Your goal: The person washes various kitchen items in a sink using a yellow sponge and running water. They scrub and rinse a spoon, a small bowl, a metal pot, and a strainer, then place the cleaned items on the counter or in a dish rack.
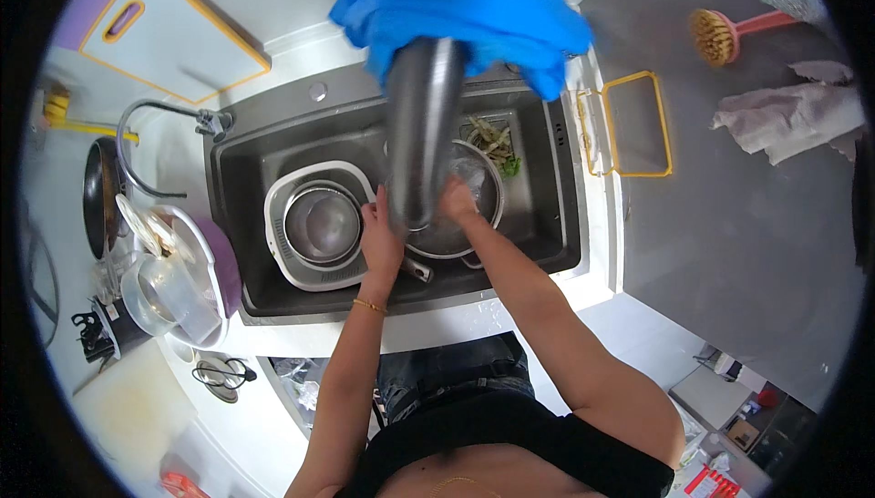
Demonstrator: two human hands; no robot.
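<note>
A large round metal pan [493, 218] stands in the dark sink [540, 224]. My right hand [459, 198] reaches inside it, by something clear and shiny that may be water or plastic. My left hand [381, 238] is at the pan's left side, its fingers partly hidden. Neither hand's grip can be made out. A thick, blurred metal faucet [425, 136] hides part of both hands and the pan; a blue cloth [472, 6] drapes over its top. Left of my left hand, a white basket [273, 238] holds a metal bowl [321, 223]. A handle [418, 270] sticks out below the pan.
Vegetable scraps [493, 139] lie at the sink's back right. A slim curved tap [126, 136] and a purple-and-white basin [222, 259] with kitchenware are left. A cutting board [174, 37] leans behind. Right are a yellow frame [663, 129], brush [718, 37] and crumpled cloth [786, 119].
</note>
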